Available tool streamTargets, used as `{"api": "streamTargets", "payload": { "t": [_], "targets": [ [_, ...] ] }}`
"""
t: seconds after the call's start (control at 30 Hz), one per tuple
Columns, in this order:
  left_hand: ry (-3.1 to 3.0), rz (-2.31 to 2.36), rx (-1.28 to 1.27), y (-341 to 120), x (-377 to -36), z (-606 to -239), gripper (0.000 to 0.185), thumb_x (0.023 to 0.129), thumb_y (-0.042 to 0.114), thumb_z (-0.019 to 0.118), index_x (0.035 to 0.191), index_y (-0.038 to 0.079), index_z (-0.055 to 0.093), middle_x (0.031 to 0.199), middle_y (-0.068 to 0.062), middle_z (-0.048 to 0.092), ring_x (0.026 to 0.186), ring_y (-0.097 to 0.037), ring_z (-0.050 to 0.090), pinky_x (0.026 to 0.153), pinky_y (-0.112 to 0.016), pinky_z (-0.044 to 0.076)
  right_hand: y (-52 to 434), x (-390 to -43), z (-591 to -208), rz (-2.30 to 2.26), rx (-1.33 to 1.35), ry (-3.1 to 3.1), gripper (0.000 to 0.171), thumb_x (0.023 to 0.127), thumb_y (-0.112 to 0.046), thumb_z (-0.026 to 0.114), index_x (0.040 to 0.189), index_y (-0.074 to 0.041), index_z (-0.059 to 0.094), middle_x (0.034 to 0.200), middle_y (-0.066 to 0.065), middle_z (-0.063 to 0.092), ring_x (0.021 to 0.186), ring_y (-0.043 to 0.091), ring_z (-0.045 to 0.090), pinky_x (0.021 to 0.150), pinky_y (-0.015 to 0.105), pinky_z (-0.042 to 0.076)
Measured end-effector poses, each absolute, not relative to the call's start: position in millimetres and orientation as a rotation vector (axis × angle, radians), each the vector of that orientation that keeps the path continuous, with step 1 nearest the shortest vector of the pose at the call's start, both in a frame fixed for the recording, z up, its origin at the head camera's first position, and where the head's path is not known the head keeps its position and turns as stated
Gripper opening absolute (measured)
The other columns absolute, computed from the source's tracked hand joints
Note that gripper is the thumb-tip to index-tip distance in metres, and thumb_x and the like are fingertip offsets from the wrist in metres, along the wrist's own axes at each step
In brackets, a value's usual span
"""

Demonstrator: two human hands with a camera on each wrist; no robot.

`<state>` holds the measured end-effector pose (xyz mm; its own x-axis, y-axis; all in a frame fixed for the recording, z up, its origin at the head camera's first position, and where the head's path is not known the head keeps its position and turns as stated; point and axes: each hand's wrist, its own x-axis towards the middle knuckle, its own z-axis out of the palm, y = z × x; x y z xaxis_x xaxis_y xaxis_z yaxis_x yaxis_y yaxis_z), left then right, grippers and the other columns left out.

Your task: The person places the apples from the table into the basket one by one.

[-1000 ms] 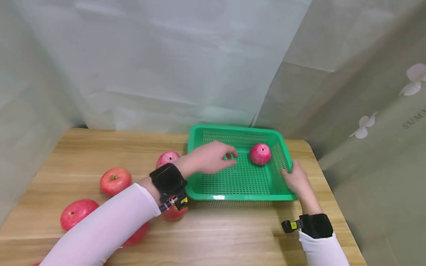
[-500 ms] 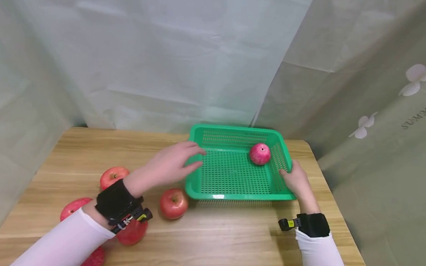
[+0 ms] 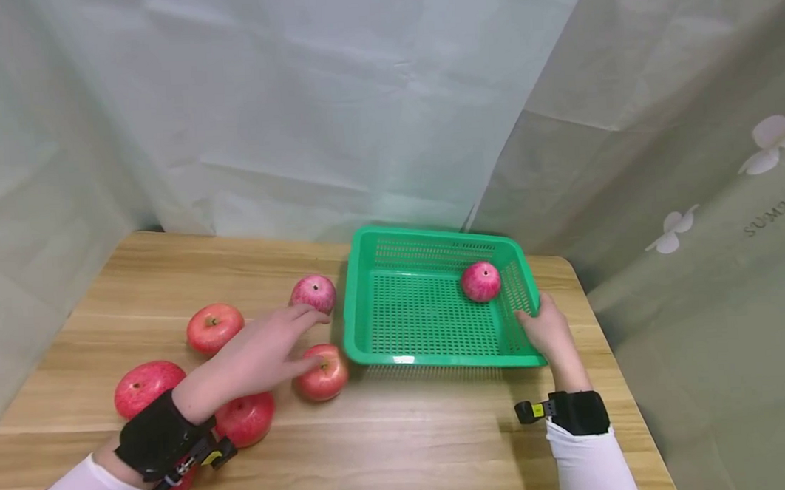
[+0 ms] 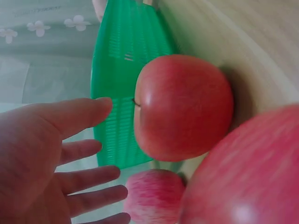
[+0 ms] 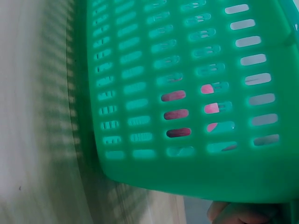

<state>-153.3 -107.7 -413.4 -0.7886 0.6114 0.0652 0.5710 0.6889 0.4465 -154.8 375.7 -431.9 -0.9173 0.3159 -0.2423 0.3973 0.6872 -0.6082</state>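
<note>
Left hand point(image 3: 258, 359) sat flat over the counter point(image 3: 402, 437), fingers point(image 4: 88, 179) spread and straight, holding nothing. Its fingertips were at the nearest apple point(image 3: 322, 373), which lay on the counter just off the green basket's point(image 3: 438, 359) near-left corner; can't tell if they actually touched. In the left wrist view that apple point(image 4: 183, 106) filled the middle with the open palm point(image 4: 32, 154) at 9 o'clock of it.

Second apple point(image 3: 313, 292) was at 12 o'clock of the fingertips, just beside the basket's left wall. Three more apples lay at 9 o'clock of the basket: one point(image 3: 214, 327) farther back, one point(image 3: 149, 387) at the left, one point(image 3: 245, 419) next to the wrist strap.

Right hand point(image 3: 549, 329) gripped the basket's near-right corner, fingers curled on the rim. One apple point(image 3: 481, 282) sat inside the basket at the far-right corner; it showed pink through the slots in the right wrist view point(image 5: 211, 108).
</note>
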Motion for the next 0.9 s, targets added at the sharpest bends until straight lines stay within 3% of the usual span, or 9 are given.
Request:
{"api": "streamTargets", "payload": {
  "t": [0.23,0.47,0.9],
  "targets": [
    [2.774,0.677,1.021,-105,-146,-425,0.068,0.086,0.035,0.091,0.144,0.010,0.064,0.134,-0.008,0.064,0.107,-0.023,0.065,0.088,-0.049,0.060,374,-154,-430,-1.031,0.592,2.778,0.060,0.111,-0.021,0.053,0.158,0.008,0.030,0.142,0.036,0.052,0.123,0.051,0.059,0.095,0.059,0.055],
    [2.760,0.724,1.063,-101,-140,-432,0.065,0.081,0.037,0.093,0.135,0.010,0.068,0.129,-0.004,0.063,0.103,-0.020,0.066,0.086,-0.046,0.059,373,-155,-427,-1.023,0.575,2.794,0.059,0.111,-0.022,0.054,0.157,0.009,0.032,0.140,0.037,0.053,0.120,0.050,0.060,0.092,0.058,0.055],
    [2.699,0.692,1.029,-101,-137,-434,0.074,0.078,0.034,0.097,0.141,0.012,0.065,0.134,-0.005,0.062,0.108,-0.022,0.064,0.088,-0.049,0.058,374,-155,-428,-1.003,0.563,2.808,0.059,0.111,-0.022,0.054,0.155,0.010,0.033,0.138,0.037,0.053,0.119,0.050,0.060,0.091,0.058,0.056]
  ]
}}
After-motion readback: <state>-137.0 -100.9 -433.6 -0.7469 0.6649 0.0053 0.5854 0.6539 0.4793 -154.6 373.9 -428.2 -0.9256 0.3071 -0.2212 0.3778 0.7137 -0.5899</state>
